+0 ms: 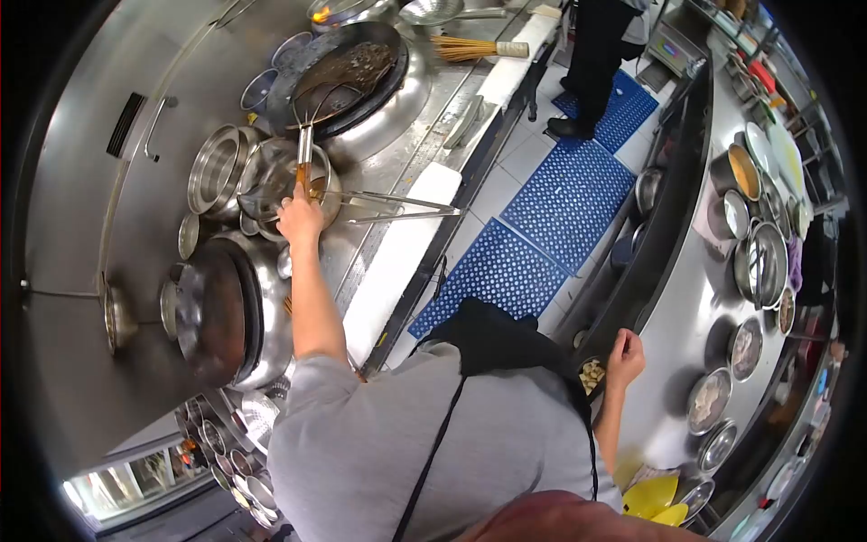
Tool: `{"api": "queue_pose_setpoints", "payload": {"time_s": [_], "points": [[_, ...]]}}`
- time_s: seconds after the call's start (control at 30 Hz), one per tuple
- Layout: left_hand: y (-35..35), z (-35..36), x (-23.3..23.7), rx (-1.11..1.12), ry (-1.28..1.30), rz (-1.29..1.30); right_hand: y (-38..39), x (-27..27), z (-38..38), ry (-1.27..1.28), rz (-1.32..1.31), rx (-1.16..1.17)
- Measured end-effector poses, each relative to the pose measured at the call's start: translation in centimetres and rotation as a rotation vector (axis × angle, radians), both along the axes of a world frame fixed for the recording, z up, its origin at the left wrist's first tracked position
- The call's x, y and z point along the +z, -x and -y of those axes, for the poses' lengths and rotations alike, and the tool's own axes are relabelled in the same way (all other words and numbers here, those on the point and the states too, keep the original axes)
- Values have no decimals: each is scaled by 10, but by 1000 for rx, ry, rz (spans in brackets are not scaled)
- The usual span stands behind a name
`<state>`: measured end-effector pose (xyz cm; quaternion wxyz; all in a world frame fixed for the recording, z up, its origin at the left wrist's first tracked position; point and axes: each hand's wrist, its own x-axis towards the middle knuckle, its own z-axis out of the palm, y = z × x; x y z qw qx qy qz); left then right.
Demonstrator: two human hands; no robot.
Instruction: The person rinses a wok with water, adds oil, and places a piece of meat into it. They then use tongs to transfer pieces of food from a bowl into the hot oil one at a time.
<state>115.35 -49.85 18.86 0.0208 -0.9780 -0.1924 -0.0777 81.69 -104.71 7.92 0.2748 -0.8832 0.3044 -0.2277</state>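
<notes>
My left hand (300, 217) is closed around the brown handle of a wire strainer (305, 144). The strainer's wire head reaches over a large dark wok (384, 59), which has dark residue inside. Directly below this hand stands a steel pot (332, 200), with long thin metal handles (397, 206) lying across it toward the stove edge. My right hand (625, 359) hangs by the edge of the steel counter, its fingers curled together. Whatever it may hold is hidden. Pale chunks of food (591, 376) sit in a container close to that hand.
Another wok (212, 312) sits at the left, and a bamboo brush (479, 48) lies on the stove top. Blue perforated mats (564, 199) cover the aisle floor. A person in dark trousers (598, 63) stands farther up. Bowls and pans (709, 402) line the right counter (673, 334).
</notes>
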Motion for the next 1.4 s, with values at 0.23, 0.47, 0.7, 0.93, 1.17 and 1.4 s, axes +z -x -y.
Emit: {"api": "queue_pose_setpoints", "payload": {"time_s": [0.23,0.47,0.7,0.93,1.17,1.4], "points": [[3,-29,-20,-1,138,55,0,-4,2,73,10,26],[-47,-5,19,-98,73,92,0,-9,3,84,29,40],[-38,-13,30,-76,72,43,-2,-8,2,81,63,40],[19,-27,12,-99,134,10,0,-15,3,44,106,-52],[-8,-70,-13,-131,-107,145,2,-10,1,127,68,-72],[-28,26,55,-549,-16,434,4,8,3,-125,102,-121]]}}
